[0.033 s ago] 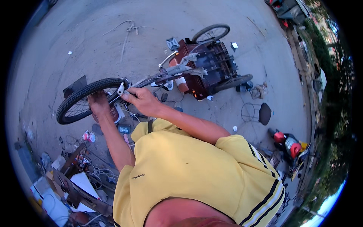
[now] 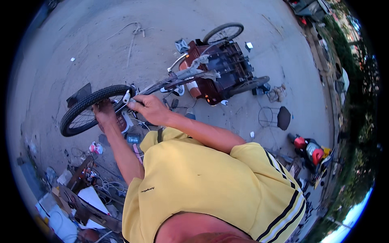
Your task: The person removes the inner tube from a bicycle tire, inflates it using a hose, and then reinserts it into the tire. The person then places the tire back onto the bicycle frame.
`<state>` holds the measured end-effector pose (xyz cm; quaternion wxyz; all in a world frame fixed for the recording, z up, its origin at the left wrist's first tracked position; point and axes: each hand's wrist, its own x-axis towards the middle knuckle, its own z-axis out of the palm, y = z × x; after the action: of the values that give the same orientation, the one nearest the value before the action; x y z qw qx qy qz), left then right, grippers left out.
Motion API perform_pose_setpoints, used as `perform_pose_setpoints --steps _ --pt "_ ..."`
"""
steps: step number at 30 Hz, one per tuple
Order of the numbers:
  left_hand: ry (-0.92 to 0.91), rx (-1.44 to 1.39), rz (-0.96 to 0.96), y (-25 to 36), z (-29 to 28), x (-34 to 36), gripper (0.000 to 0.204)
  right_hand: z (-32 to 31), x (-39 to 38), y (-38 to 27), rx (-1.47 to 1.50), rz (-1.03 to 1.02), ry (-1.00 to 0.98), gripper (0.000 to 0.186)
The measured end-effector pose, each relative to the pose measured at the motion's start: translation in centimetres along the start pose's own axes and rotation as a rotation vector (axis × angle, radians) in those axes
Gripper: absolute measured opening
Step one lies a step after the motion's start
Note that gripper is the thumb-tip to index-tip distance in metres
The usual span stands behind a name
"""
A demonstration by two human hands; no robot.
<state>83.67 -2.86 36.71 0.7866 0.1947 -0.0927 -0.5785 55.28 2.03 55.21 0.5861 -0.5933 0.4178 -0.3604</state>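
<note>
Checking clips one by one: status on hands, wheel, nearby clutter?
Left hand at the wheel, grip partly hidden. Right hand at a pale fitting, grip unclear. Dark panel beyond the wheel.

Left hand (image 2: 104,112): bare, reaching forward, fingertips hidden; left forearm (image 2: 120,150) extended. Right hand (image 2: 150,108): bare, fingers curled, thumb pointing left; right forearm (image 2: 194,128) slanting leftward, near left hand.

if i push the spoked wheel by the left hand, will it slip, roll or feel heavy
The spoked wheel would probably turn readily, being round, unless the left hand at it gets in the way. Its knobbly tread should grip rather than slip. Its thin spokes and open middle suggest it's fairly light for its size.
</note>
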Motion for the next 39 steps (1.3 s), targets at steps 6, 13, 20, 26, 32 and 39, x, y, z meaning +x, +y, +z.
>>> perform_pose_setpoints --steps 6,13,20,26,32,39 --pt "0.298 0.170 0.043 -0.7 3.3 -1.1 0.032 -0.4 -0.2 0.0 0.012 0.003 -0.022 0.031" --pt "0.082 0.761 0.112 0.3 -2.0 0.0 0.040 0.8 1.0 1.0 0.104 -0.017 -0.043 0.028" --pt "0.254 0.197 -0.026 -1.3 2.9 -2.0 0.040 0.1 1.2 0.8 0.057 0.021 -0.020 0.026" --pt "0.128 0.174 -0.127 -0.7 0.0 -0.9 0.039 0.6 1.7 0.9 0.057 0.001 -0.024 0.030" --pt "0.343 0.165 -0.115 -2.1 2.7 -1.7 0.039 1.1 1.9 2.0 0.074 0.000 -0.030 0.028" --pt "0.215 0.256 -0.146 -1.4 -0.2 -0.6 0.038 1.8 1.9 1.3 0.071 -0.019 -0.044 0.031"
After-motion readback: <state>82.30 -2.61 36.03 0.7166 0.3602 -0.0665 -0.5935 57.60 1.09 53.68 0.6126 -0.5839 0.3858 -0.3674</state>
